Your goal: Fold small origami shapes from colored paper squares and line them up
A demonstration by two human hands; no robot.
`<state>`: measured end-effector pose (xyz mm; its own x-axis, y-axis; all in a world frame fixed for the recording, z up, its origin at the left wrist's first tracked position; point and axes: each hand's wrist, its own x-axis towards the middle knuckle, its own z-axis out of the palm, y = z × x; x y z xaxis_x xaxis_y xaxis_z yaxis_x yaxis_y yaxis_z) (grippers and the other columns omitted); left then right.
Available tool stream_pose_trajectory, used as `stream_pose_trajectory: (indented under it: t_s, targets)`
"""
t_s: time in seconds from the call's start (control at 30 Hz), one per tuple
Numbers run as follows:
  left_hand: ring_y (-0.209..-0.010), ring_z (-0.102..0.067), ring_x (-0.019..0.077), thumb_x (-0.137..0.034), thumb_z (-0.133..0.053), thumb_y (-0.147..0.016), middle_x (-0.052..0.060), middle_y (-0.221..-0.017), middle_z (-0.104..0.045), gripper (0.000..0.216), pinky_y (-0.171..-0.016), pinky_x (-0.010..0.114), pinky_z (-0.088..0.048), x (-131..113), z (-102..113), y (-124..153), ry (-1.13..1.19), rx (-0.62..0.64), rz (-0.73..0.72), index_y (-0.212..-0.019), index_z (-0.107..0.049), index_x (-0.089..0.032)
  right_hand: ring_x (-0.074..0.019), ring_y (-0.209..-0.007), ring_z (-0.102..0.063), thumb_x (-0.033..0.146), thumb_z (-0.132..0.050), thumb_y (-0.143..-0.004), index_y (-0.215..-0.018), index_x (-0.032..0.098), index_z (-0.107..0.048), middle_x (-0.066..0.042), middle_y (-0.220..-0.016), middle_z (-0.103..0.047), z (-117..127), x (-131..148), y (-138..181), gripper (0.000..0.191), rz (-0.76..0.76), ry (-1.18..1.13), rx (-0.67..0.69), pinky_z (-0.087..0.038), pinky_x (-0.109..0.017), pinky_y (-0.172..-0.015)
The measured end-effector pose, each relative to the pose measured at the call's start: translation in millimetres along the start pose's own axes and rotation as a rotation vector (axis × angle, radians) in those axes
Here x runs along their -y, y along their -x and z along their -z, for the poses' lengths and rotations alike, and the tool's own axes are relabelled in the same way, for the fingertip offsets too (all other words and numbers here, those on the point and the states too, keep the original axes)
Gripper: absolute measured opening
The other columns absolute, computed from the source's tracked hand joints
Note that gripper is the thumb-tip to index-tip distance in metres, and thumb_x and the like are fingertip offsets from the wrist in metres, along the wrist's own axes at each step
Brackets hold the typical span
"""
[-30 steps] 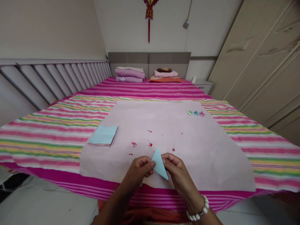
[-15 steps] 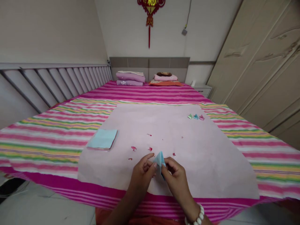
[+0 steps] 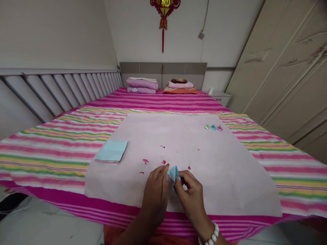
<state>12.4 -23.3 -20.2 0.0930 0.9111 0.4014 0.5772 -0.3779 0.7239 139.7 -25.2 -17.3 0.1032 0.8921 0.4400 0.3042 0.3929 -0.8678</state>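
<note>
A small folded piece of light-blue paper (image 3: 173, 172) is held up between my two hands, over the near part of the pale sheet (image 3: 230, 177). My left hand (image 3: 156, 190) pinches its left edge, with thumb and fingers close together and the back of the hand toward me. On the other side, my right hand (image 3: 190, 189) grips the paper's right edge between thumb and bent fingers. Part of the paper's lower end shows between the hands; the rest is covered by fingers.
A stack of square paper (image 3: 112, 151), light blue on top, lies at left. Three small folded paper boats, green (image 3: 206, 127), blue (image 3: 213, 127) and pink (image 3: 219, 128), stand at far right. Several red scraps (image 3: 145, 161) are scattered on the sheet. Striped bedding (image 3: 51, 146) surrounds it.
My left hand has turned, its fingers now closer together and straighter. The blue paper has tilted and looks wider at its top. My right hand keeps its grip.
</note>
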Motion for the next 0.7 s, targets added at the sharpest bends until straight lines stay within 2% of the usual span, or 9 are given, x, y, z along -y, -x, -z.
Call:
stream_pose_trajectory:
  t_s: [0.07, 0.13, 0.23, 0.3, 0.37, 0.53, 0.7]
  targets:
    - [-0.113, -0.051, 0.0255, -0.023, -0.039, -0.093, 0.012, -0.12, -0.058, 0.036, -0.097, 0.045, -0.041, 2, -2, -1, -0.038, -0.046, -0.032, -0.125, -0.056, -0.02, -0.0161, -0.062, -0.052, 0.014, -0.054, -0.083, -0.08, 0.02, -0.068, -0.001, -0.069, -0.059, -1, 1, 1, 0.015, 0.005, -0.001, 0.004, -0.041, -0.027, -0.056]
    - [-0.108, -0.052, 0.0262, -0.025, -0.049, -0.088, 0.012, -0.115, -0.056, 0.036, -0.092, 0.044, -0.044, 2, -4, -1, -0.056, -0.163, -0.029, -0.123, -0.056, -0.021, -0.0159, -0.061, -0.051, 0.015, -0.054, -0.083, -0.079, 0.02, -0.067, -0.001, -0.068, -0.058, -2, 2, 2, 0.014, 0.008, 0.0, 0.012, -0.041, -0.027, -0.055]
    - [-0.083, -0.056, 0.0207, -0.027, -0.059, -0.082, 0.007, -0.096, -0.055, 0.034, -0.075, 0.036, -0.049, -3, -5, -2, -0.015, -0.294, 0.037, -0.116, -0.059, -0.02, -0.0156, -0.06, -0.05, 0.015, -0.054, -0.083, -0.079, 0.019, -0.066, -0.001, -0.067, -0.057, -3, 2, 3, 0.013, 0.014, 0.009, 0.001, -0.04, -0.027, -0.054]
    - [-0.065, -0.052, 0.0156, -0.027, -0.057, -0.084, 0.002, -0.079, -0.053, 0.024, -0.063, 0.029, -0.047, -8, -3, -1, 0.07, -0.266, 0.062, -0.106, -0.062, -0.02, -0.0156, -0.06, -0.051, 0.015, -0.054, -0.083, -0.079, 0.02, -0.066, -0.001, -0.068, -0.057, -3, 2, 2, 0.013, 0.023, 0.019, -0.016, -0.041, -0.027, -0.055]
    - [-0.061, -0.053, 0.0145, -0.028, -0.053, -0.086, 0.0, -0.072, -0.053, 0.019, -0.06, 0.027, -0.046, -13, -2, 0, 0.165, -0.184, 0.058, -0.101, -0.063, -0.019, -0.0161, -0.062, -0.052, 0.015, -0.054, -0.084, -0.081, 0.02, -0.066, -0.002, -0.07, -0.058, -3, 3, 1, 0.013, 0.04, 0.035, -0.03, -0.042, -0.027, -0.056]
    - [-0.066, -0.058, 0.0168, -0.029, -0.057, -0.083, 0.006, -0.081, -0.061, 0.034, -0.063, 0.028, -0.049, -18, 0, 1, 0.152, -0.034, 0.06, -0.114, -0.058, -0.015, -0.0185, -0.07, -0.055, 0.01, -0.05, -0.083, -0.084, 0.02, -0.064, -0.005, -0.079, -0.061, -2, 6, 1, 0.018, 0.138, 0.065, -0.052, -0.045, -0.029, -0.059]
    - [-0.066, -0.062, 0.0199, -0.022, -0.05, -0.084, 0.01, -0.08, -0.068, 0.029, -0.063, 0.03, -0.05, -13, 1, -1, 0.043, 0.007, 0.038, -0.107, -0.066, -0.015, -0.0196, -0.075, -0.057, 0.011, -0.051, -0.086, -0.086, 0.021, -0.065, -0.006, -0.082, -0.061, -2, 9, 3, 0.017, 0.173, 0.054, -0.078, -0.047, -0.032, -0.064]
